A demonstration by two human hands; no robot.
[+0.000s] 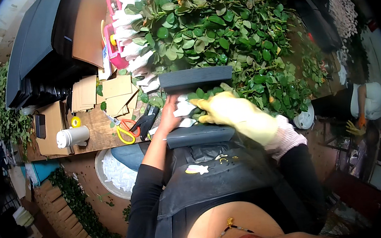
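My bare left hand (pixel 170 114) lies along the left side of some white-sleeved heads (pixel 183 106) on leafy stems, its fingers stretched out and touching them. From the other side, my right hand (pixel 229 109), in a pale yellow glove, spreads its fingers over the same stems and reaches toward the white sleeves. This bunch sits on a dark ribbed sheet, whose far edge (pixel 195 76) stands up behind it and whose near edge (pixel 202 138) lies by my apron. The undersides of both hands are hidden.
A large heap of leafy stems (pixel 218 32) fills the table's far side. To the left lie scissors (pixel 127 132), cardboard pieces (pixel 118 94), a white bottle (pixel 72 137) and stacked dark sheets (pixel 35 56). A bin of white sleeves (pixel 117 173) stands below. Another person (pixel 369 101) is at far right.
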